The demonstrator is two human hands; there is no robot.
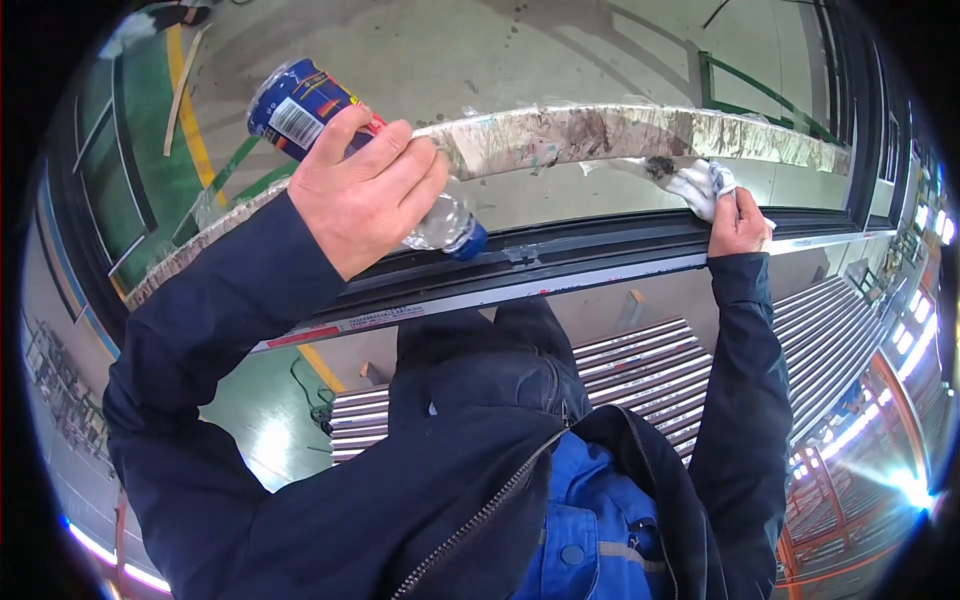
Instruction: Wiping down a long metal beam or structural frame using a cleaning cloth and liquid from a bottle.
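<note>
My left hand (372, 190) is wrapped around a plastic bottle (300, 110) with a dark blue label. The bottle is tipped over, its clear neck and blue cap low, just above the dark frame rail (520, 252). Whether the cap has a hole or any liquid comes out, I cannot tell. On the right, my right hand (738, 222) pinches a bunched white rag (700, 187) at the rail's far edge. A dark, dirty patch shows at the rag's left end.
A long support bar (600, 137) wrapped in scuffed film crosses under the frame beyond the rail. Striped stacked profiles (640, 365) lie near my legs on the right. A dark upright frame side (862, 130) stands at the right. Green floor with a yellow line (188, 100) shows at the left.
</note>
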